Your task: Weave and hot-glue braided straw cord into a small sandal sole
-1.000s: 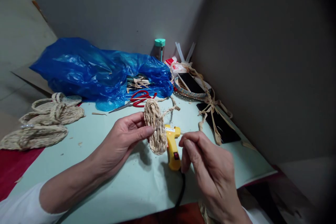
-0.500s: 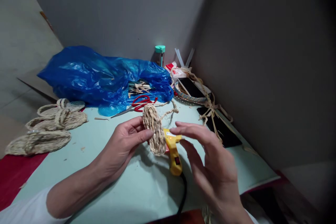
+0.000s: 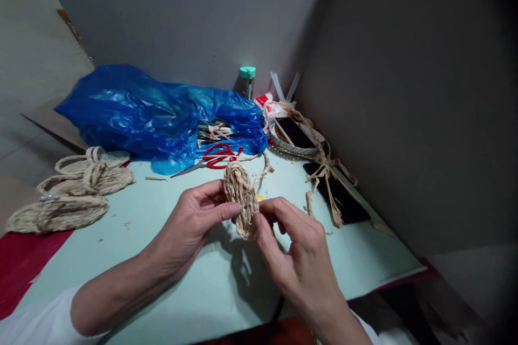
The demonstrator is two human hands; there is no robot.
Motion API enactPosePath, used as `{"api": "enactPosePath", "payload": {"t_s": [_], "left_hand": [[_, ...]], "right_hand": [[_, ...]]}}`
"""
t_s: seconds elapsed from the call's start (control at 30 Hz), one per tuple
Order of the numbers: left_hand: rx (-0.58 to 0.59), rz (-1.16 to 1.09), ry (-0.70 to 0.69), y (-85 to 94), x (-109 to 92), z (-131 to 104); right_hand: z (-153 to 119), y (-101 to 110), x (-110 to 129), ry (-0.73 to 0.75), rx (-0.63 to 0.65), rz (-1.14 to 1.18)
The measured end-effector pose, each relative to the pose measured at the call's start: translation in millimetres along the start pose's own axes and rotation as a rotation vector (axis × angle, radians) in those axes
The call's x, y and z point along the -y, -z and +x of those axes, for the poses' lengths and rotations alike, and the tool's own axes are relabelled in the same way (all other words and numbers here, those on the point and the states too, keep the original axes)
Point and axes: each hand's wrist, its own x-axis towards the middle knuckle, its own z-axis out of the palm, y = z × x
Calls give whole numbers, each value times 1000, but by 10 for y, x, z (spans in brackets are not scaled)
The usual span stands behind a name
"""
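My left hand point(image 3: 202, 213) holds a small braided straw sole point(image 3: 238, 194) by its left side, thumb pressed on the face and fingers behind. The sole stands tilted above the table, and a loose braid tail point(image 3: 265, 168) rises from its right side. My right hand point(image 3: 297, 250) pinches the sole's right edge between thumb and index finger. Only a bit of the yellow glue gun point(image 3: 260, 198) shows behind that hand; the rest is hidden. To the left lie several finished-looking small straw sandals point(image 3: 60, 213).
A blue plastic bag point(image 3: 133, 113) with straw strips fills the back left. Red-handled scissors point(image 3: 218, 157) lie before it. At right are a phone point(image 3: 293, 132) on a round basket, straw strands point(image 3: 332, 202) and a dark flat tablet-like thing point(image 3: 350, 205). A green-capped jar point(image 3: 247, 73) stands behind.
My right hand has moved left and closed on the sole's right edge; before, it was apart with fingers spread. The glue gun, plainly seen before, is now mostly covered by that hand.
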Motion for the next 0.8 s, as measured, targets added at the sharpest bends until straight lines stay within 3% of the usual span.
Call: {"api": "enactPosePath", "payload": {"t_s": [0.23, 0.37, 0.5, 0.8], "left_hand": [[-14, 59, -24, 21, 7, -23], [-50, 56, -20, 43, 46, 4], [-70, 54, -12, 38, 72, 12], [-60, -20, 72, 5, 93, -1]], "right_hand": [[-24, -42, -4, 21, -1, -7], [-5, -85, -75, 120, 9, -280], [7, -121, -99, 171, -94, -465], [-45, -62, -95, 302, 6, -220]]}}
